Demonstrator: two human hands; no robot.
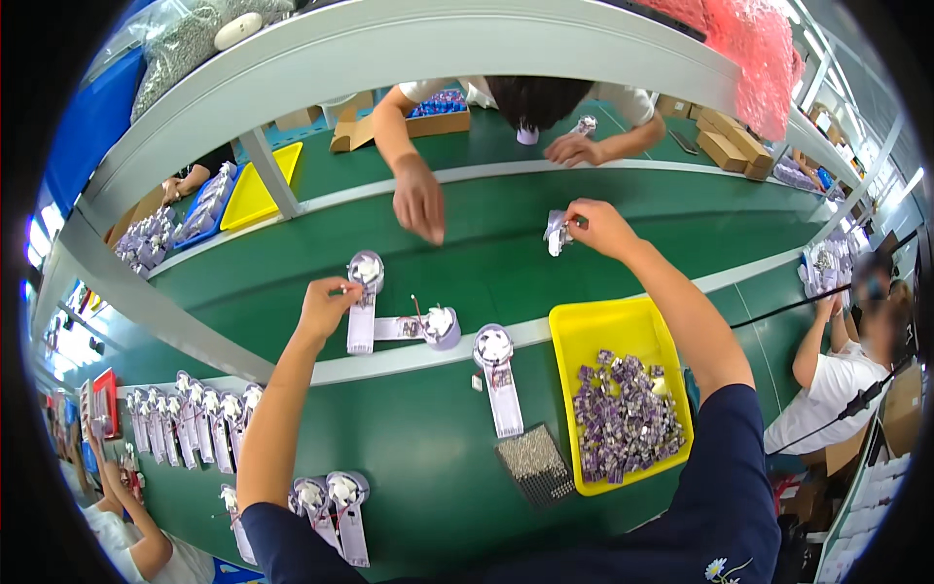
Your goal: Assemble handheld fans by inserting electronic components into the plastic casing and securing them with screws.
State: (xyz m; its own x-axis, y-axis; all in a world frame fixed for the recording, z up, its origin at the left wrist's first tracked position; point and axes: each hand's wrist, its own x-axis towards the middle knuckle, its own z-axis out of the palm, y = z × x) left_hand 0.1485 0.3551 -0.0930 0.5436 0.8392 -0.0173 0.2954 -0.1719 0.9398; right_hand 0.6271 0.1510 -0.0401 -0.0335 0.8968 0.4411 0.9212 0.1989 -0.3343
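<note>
My left hand (324,306) reaches over the green belt, finger and thumb pinched at the edge of a lilac handheld fan housing (362,329) with a white impeller. Another such fan (441,327) lies sideways beside it, thin wires sticking up. Farther right, my right hand (598,230) pinches a small lilac-and-white fan part (556,235) above the belt; its exact shape is hard to make out. Nearer me, one open fan housing (504,397) lies by a dark tray of small metal pieces (536,465). A yellow tray (564,336) holds many small purple-and-silver parts (628,419).
A grey metal frame (409,49) arches overhead. Across the belt, a co-worker's hand (418,202) hangs over it, near a box of blue parts (438,119). Rows of fan housings (195,419) lie at left, and more (341,506) by my left forearm. Co-workers sit at both sides.
</note>
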